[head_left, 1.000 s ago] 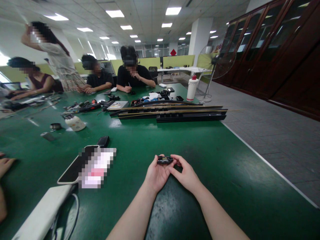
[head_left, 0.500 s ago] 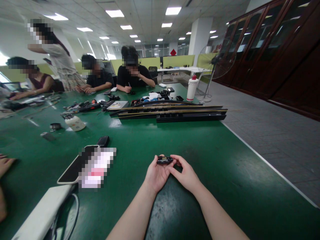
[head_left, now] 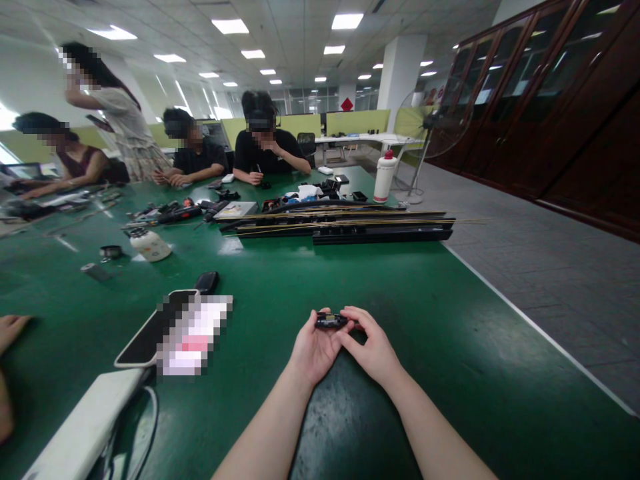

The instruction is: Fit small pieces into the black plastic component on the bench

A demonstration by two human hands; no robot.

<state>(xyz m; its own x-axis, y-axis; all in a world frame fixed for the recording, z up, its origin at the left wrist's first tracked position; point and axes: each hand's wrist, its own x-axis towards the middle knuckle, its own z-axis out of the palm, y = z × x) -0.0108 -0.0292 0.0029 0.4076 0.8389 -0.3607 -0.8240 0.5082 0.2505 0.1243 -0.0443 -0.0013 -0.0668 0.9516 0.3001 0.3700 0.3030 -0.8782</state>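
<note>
A small black oblong device [head_left: 331,321] with a pale patch in its middle is held above the green tabletop [head_left: 280,287]. My left hand [head_left: 314,348] cradles it palm up, with the thumb against its left end and fingers curled behind. At its right end, my right hand [head_left: 371,343] grips with bent fingers, the thumb close to the left palm. The device is too small to name its kind, and its underside is hidden by my fingers.
Left of my arms lie a phone [head_left: 157,330], a long white box [head_left: 87,427] with a grey cable, and a black item [head_left: 207,283]. Black rails [head_left: 383,233] with thin rods lie across the far side. A white bottle [head_left: 385,179] stands behind them. Another person's hand [head_left: 13,331] rests at the left edge.
My hands barely shift; the right fingers move slightly at the device's end. In the background, the standing person moves their raised arm and head a little.
</note>
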